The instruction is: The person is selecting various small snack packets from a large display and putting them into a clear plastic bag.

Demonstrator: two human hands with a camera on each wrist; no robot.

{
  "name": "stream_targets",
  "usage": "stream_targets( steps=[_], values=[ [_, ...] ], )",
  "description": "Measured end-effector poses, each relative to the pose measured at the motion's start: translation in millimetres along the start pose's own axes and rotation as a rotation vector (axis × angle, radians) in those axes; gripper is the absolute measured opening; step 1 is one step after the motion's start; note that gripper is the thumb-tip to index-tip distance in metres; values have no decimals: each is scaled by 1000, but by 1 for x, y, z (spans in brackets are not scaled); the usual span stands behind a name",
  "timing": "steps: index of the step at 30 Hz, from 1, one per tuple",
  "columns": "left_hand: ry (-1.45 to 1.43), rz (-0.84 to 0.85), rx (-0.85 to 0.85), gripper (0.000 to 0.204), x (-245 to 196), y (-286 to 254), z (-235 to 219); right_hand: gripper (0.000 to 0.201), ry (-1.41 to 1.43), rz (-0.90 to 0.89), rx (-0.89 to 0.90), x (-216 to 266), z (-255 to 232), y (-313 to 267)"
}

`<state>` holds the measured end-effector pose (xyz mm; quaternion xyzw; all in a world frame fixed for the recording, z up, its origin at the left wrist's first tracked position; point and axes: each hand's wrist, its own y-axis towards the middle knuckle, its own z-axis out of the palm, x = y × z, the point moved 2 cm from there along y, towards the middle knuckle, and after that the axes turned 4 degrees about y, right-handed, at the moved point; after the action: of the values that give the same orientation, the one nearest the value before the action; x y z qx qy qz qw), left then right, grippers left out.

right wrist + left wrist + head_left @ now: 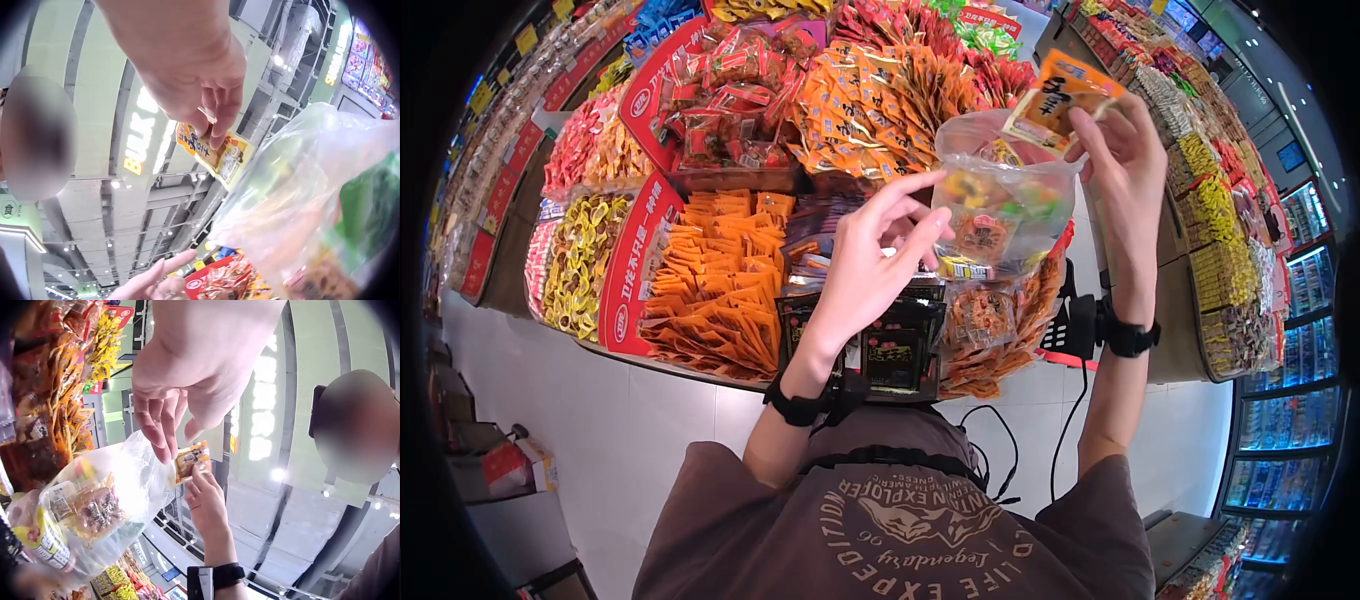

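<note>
My right hand point(1128, 150) pinches an orange and cream snack packet point(1060, 100) between thumb and fingers, raised above the display. In the right wrist view, the packet point(215, 153) hangs below the curled fingers. Close beside it is a clear plastic bag point(1010, 205), its upper right edge meeting the right hand. Several colourful snack packs show through the bag point(94, 512) in the left wrist view. My left hand point(880, 250) hovers at the bag's left side, thumb and forefinger apart and the other fingers loosely bent; its fingertips overlap the bag's edge.
Below the hands, a display table holds heaped orange packets point(720, 290), black packs point(890, 355) and red-wrapped snacks point(735, 110), with a red divider point(635, 265). Shelves of snacks point(1215, 220) line the right side. Another person point(356, 425) stands nearby in the wrist views.
</note>
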<state>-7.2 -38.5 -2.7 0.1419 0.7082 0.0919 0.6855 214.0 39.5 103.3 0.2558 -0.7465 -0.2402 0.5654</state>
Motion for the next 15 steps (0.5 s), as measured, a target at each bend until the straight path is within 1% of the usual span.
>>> stream_targets(
  steps=[1, 2, 4, 6, 7, 8, 9, 10, 11, 12, 13, 14, 15],
  values=[
    [-1, 20, -7, 40, 2, 8, 1, 31, -48, 25, 15, -5, 3, 8],
    [-5, 29, -4, 40, 3, 17, 2, 31, -136, 12, 73, -15, 4, 14],
    [-24, 56, -3, 42, 5, 31, 5, 31, -157, 105, 174, -39, 9, 17],
    [22, 63, -26, 42, 5, 39, 6, 32, -176, 168, 346, -42, 19, 13],
    [146, 81, -28, 38, 12, 43, 5, 27, -168, 195, 403, -43, 22, 9],
    [269, 97, -29, 34, 14, 44, 5, 27, -169, 192, 403, -43, 22, 8],
    [334, 103, -55, 24, 16, 45, 5, 24, -270, 209, 516, -47, 23, 5],
    [333, 104, -54, 24, 18, 44, 4, 21, -371, 226, 628, -50, 24, 2],
    [337, 107, -63, 21, 16, 43, 4, 18, -440, 191, 651, -44, 26, 1],
    [342, 111, -71, 18, 15, 42, 4, 18, -441, 192, 648, -40, 28, 1],
    [342, 113, -68, 18, 14, 41, 5, 17, -491, 75, 615, -34, 30, 2],
    [316, 141, -121, 16, 13, 40, 7, 16, -540, -41, 580, -29, 32, 3],
    [289, 169, -175, 15, 11, 39, 9, 16, -541, -40, 577, -24, 35, 4]
  ],
)
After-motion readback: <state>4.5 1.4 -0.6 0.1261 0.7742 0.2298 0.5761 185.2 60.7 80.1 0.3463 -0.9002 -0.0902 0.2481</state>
